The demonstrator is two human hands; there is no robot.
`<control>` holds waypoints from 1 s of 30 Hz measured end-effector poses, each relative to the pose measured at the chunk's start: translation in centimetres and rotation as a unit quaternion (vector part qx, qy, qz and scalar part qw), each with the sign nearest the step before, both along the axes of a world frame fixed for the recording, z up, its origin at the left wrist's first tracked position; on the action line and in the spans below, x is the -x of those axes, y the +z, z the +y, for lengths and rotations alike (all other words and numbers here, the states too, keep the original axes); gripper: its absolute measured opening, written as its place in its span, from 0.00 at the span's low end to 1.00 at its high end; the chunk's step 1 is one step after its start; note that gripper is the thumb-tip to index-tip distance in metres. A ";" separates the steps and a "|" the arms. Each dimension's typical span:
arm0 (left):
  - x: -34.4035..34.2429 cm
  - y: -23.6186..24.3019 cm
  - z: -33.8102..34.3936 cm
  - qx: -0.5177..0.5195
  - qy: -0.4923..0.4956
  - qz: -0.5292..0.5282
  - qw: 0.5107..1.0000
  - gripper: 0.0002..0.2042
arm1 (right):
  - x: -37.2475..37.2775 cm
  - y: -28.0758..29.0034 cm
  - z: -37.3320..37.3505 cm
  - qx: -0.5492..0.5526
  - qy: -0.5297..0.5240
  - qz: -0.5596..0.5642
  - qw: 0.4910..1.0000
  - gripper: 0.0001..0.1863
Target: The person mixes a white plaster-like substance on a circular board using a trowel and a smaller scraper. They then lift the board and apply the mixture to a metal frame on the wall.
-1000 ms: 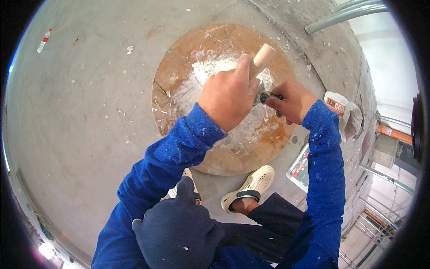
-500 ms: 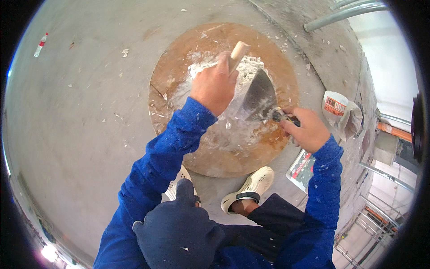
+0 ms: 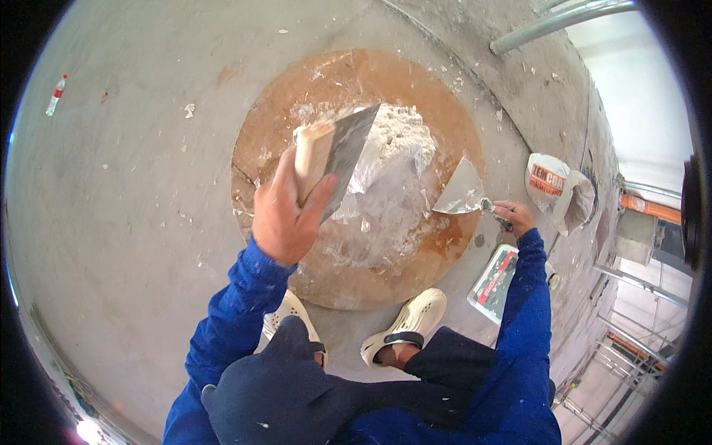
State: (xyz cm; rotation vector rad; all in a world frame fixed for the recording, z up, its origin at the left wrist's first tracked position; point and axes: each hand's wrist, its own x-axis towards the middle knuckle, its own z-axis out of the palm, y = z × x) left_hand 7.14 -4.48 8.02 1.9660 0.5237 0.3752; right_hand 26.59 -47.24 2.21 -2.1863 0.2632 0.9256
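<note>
On a round brown wooden board lies a heap of white, lumpy plaster, smeared toward the front. My left hand grips a wooden-handled flat steel trowel over the board's left half, the blade tilted up. My right hand holds the dark handle of a wide putty knife, whose blade is at the board's right side, right of the heap. Both blue sleeves carry white specks.
A white bag and a flat plastic container lie right of the board. Metal pipes run along the right. A bottle lies on the concrete floor at far left. My feet in cream clogs are below the board.
My left hand has moved left and down, turning the trowel so its blade shows. My right hand has moved rightward and down with the putty knife, away from the left hand.
</note>
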 end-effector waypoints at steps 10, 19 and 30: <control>5.2 1.3 1.0 0.057 0.060 0.017 0.996 0.22 | -12.3 -6.2 10.8 -0.093 0.219 0.016 0.971 0.19; 4.7 2.1 0.0 0.080 0.112 -0.010 0.990 0.22 | -9.3 5.3 30.8 0.090 0.651 -0.192 0.729 0.11; 6.5 2.7 1.6 0.048 0.158 -0.031 0.986 0.21 | 6.3 14.3 34.0 0.231 0.615 -0.304 0.690 0.07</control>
